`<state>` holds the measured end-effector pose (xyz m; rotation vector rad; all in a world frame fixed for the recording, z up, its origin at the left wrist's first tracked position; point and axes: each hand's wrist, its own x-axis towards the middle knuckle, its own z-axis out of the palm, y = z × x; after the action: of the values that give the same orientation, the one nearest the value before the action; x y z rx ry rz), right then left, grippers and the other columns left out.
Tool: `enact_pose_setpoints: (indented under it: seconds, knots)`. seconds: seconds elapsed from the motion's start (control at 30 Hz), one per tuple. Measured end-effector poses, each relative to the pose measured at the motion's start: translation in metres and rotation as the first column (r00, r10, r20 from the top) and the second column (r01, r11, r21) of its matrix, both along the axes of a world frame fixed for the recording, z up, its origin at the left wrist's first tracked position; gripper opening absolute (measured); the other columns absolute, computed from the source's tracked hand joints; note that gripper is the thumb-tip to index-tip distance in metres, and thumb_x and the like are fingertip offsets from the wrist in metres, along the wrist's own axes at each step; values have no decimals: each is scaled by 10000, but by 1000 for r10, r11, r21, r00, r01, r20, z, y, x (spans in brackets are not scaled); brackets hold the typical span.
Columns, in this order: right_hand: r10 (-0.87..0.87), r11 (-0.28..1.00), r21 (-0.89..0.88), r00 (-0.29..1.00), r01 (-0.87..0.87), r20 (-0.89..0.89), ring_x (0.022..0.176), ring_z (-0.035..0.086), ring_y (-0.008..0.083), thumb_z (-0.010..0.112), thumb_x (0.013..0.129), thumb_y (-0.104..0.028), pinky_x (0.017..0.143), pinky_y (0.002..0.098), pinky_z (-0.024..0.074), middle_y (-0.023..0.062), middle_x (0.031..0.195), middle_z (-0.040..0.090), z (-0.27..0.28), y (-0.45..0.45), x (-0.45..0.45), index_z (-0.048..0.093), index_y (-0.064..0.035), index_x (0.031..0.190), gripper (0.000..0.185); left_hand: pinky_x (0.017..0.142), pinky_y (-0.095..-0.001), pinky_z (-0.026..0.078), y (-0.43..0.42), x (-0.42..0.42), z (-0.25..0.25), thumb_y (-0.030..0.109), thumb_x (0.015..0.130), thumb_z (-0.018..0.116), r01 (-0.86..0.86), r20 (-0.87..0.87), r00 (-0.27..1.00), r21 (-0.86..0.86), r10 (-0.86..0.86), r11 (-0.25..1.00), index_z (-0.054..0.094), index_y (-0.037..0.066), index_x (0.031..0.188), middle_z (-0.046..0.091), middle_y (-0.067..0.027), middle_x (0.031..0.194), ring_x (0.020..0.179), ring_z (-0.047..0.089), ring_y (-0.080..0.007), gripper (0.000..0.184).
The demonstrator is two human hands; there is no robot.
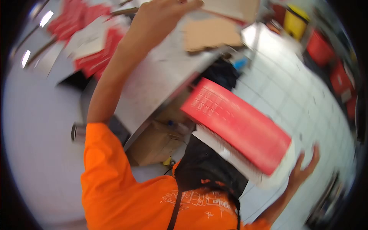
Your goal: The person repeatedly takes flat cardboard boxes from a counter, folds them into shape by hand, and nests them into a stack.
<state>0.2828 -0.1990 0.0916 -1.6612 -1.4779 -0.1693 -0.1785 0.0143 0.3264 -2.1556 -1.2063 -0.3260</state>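
Note:
My left hand (168, 9) reaches over the table at the top edge of the view. One fingertip points right, close to a pale open carton or board (234, 8); the other fingers are cut off or blurred, so I cannot tell what they hold. My right hand (303, 170) is open at the lower right, fingers apart, beside the end of a red block (241, 124) with pale print at one end. That block is tilted in front of my body, on a white layered stack (230, 147). A gap shows between my right fingers and the block.
On the table (153, 84) lie a brown cardboard piece (209, 33) and several red sheets or bags (76, 19) with a white sheet (87, 40). Below stands a brown carton (153, 143). Red bins (320, 48) and a yellow container (296, 22) line the right, along the tiled floor (283, 84).

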Motion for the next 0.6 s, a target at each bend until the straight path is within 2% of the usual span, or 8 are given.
enact_pose_setpoints:
  seconds: [0.03,0.13,0.2,0.27,0.33,0.43,0.5,0.6]
  knots:
    - [27,998,59,998,-31,64,1471,477,371,696,949,-23,1237,471,344,220,1556,526,22,6,-12,519,13,1488,569,744,-419,573,8,38,-20,17,927,581,247,-66,968,63,-243,967,670,211,1286,652,-75,1096,923,718,-289,418]
    - [84,995,28,978,-91,189,1516,404,391,854,834,-108,1222,503,360,163,1566,515,67,26,-45,555,-80,1475,708,703,-396,570,-18,168,-75,60,875,654,610,-119,770,-150,-626,778,667,212,1241,597,-49,1000,831,703,-234,397]
    - [70,996,-69,961,-53,269,1262,560,400,871,819,-258,1039,499,441,159,1351,628,70,30,-38,639,-88,1350,604,728,-400,581,-34,234,-101,45,850,678,811,22,563,-207,-826,547,659,193,1240,620,-44,1045,866,708,-245,418]
    - [116,969,-219,993,-112,4,946,679,395,733,961,-304,848,468,520,166,1035,726,51,24,-21,638,-45,1240,392,762,-394,592,-38,283,-118,38,871,670,911,131,397,-173,-908,373,658,200,1277,652,-56,1140,936,720,-256,438]
    - [-40,954,-300,994,9,-98,868,679,433,665,1007,-289,786,494,523,198,934,717,30,14,-5,626,-35,1213,329,800,-392,601,-35,317,-134,48,929,652,971,250,240,-56,-938,234,662,205,1306,673,-77,1234,1012,724,-279,409]
    - [-166,925,-380,922,23,-350,818,676,490,561,1060,-262,763,542,519,263,831,693,0,-12,9,611,-25,1201,280,910,-416,584,-36,343,-181,133,1028,621,958,678,240,-48,-695,284,666,164,1329,668,-122,1326,1115,694,-328,307]
    - [-186,876,-475,855,-78,-484,842,697,482,533,1072,-277,775,537,531,286,917,712,-29,-23,10,592,-19,1242,315,1025,-440,529,-19,347,-240,227,1075,600,942,731,322,-311,-601,126,670,106,1311,676,-151,1276,1171,662,-354,274]
    - [-208,791,-565,765,-235,-609,805,722,380,472,1107,-312,774,499,549,219,932,734,-52,-23,-2,594,-32,1278,349,1046,-439,497,-26,342,-292,261,1100,532,848,697,474,-527,-538,65,661,65,1266,674,-159,1278,1195,646,-366,287]
